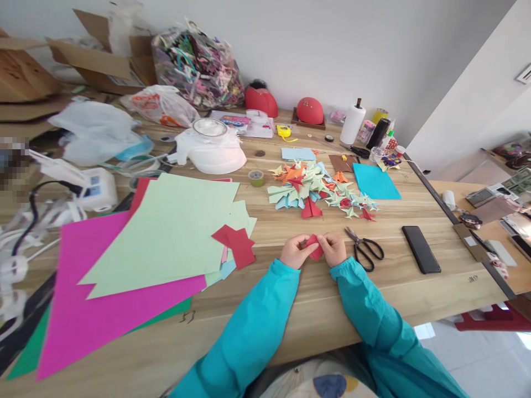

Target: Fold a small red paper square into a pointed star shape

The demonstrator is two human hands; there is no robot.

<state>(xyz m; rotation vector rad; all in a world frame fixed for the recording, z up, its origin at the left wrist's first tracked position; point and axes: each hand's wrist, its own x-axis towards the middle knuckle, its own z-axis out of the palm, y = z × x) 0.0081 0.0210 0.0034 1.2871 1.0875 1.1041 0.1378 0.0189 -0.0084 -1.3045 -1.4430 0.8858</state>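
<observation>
wooden table (pixel 315 315), near edge: left hand (pixel 295 252) and right hand (pixel 333 249) both pinched on part-folded red paper (pixel 315 247). mid-table: pile of folded shapes (pixel 319 190), seemingly finished. left edge: large sheets (pixel 166 237) unused.

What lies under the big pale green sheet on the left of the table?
A magenta sheet lies under the pale green sheet, with a red edge at its top and a dark green sheet lowest. How far each reaches beneath is covered.
</observation>
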